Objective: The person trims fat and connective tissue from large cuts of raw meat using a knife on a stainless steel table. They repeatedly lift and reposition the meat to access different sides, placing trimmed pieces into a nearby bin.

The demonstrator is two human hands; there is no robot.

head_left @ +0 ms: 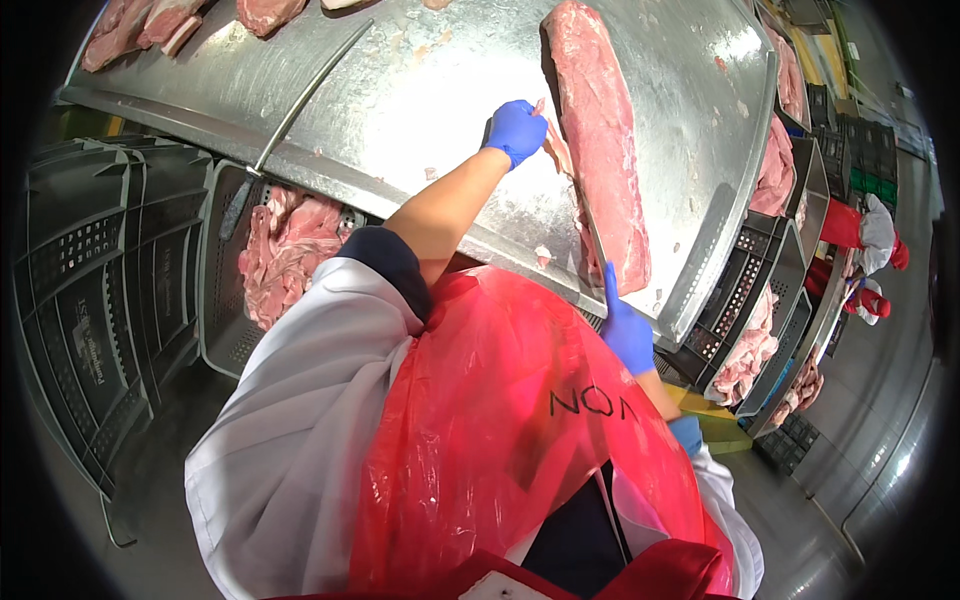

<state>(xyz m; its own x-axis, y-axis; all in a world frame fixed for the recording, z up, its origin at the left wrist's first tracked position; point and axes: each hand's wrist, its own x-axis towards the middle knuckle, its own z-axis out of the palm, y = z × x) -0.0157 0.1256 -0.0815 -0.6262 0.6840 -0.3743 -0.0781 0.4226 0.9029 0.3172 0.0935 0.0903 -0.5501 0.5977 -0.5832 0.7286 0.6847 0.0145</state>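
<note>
A long pale-pink loin of meat (600, 130) lies lengthwise on the steel table (440, 60) in front of me. My left hand (517, 133), in a blue glove, is closed on the upper end of a thin strip of meat (560, 157) along the loin's left side. At the near end of the loin my right hand (628, 335), also in a blue glove, grips a knife (597, 238). Its index finger points forward along the knife, whose narrow blade lies against the loin's left edge. The knife's handle is hidden in the hand.
Left, a long steel rod with a dark handle (236, 207) rests across the table rim. Below it stands a grey crate (213, 330) of meat trimmings (285, 250), beside stacked crates (75, 300). More meat (265, 14) lies at the far left; crates (735, 275) and co-workers (875, 235) are at the right.
</note>
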